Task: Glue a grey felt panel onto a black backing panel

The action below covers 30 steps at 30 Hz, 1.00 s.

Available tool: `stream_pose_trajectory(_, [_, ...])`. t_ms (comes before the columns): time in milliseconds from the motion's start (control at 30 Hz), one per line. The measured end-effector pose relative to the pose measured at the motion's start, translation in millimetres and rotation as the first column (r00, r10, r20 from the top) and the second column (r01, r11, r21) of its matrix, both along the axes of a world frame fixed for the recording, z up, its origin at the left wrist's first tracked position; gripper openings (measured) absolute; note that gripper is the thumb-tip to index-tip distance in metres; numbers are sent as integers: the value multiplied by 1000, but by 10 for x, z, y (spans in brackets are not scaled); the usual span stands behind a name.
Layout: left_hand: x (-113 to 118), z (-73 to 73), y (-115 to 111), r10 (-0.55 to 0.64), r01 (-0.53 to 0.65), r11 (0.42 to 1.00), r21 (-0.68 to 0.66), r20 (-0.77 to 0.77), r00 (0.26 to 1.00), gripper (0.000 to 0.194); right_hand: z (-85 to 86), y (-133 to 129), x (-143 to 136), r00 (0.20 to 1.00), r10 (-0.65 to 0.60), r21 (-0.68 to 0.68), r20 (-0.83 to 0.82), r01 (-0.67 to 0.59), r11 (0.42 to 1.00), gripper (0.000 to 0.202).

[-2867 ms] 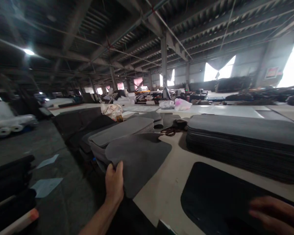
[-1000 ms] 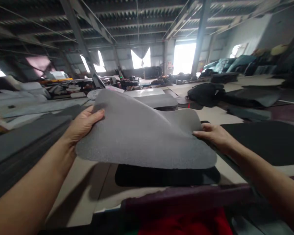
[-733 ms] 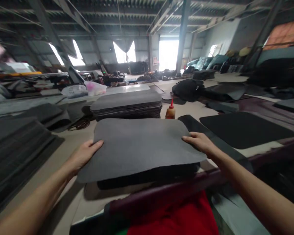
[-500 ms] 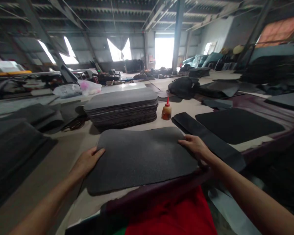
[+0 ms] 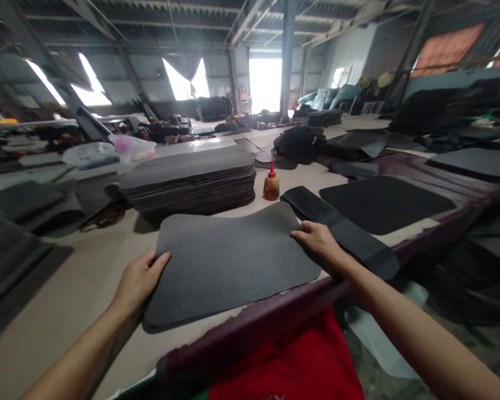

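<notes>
Lowered since earlier, the gray sheet (image 5: pixel 233 266) lies between both hands (image 5: pixel 139 280), gripped at its sides.

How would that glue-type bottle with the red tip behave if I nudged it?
The bottle would probably slide before tipping, since its squat body stands upright on a broad base. A harder push near the tall red nozzle might topple it.

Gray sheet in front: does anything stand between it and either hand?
Nothing visible does: the left hand and right hand hold the gray sheet at its sides. The red-capped squeeze bottle and stack of sheets stand beyond its far edge.
</notes>
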<state>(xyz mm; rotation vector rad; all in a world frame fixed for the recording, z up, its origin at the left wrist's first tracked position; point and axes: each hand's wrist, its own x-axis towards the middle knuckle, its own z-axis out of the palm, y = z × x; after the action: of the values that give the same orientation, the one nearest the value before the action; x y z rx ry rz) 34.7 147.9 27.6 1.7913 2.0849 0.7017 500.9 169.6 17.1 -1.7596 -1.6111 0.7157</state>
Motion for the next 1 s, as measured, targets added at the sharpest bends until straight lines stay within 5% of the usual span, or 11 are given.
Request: stream_pose_trajectory(1000, [5,-69,38,53,-57,996,-65,-57,997,41,166,-76,-119,929,-41,34,367,31,999,26])
